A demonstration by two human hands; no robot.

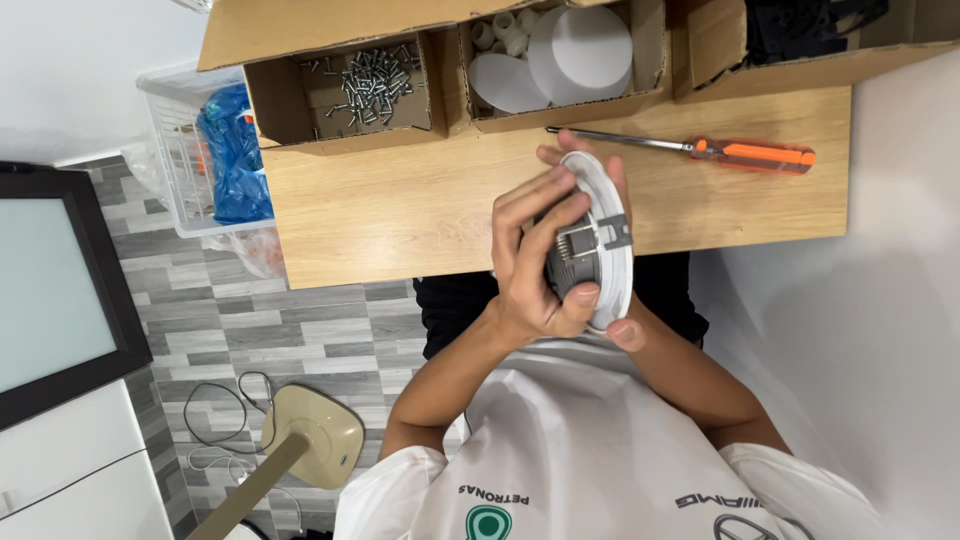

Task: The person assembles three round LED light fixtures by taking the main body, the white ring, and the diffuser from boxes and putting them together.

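Left hand (pixel 535 260) fingers curled, round white lamp (pixel 612 240) edge-on

Both your forearms rise from the near edge of the view and converge at mid-scene, elbows spread apart, wrists close together. Your left hand (pixel 535 255) sits on the left, back of the hand toward you, wrist bent slightly, its four fingers (pixel 530 200) curled over and pointing up toward the far right, the thumb tucked low on the near side with its tip pressing inward. Your right hand (pixel 610 250) lies mostly hidden behind what you hold; only the fingertips show at the far edge and the thumb at the near edge, wrapped round in a cradling grip. Both arms are bare below short sleeves.
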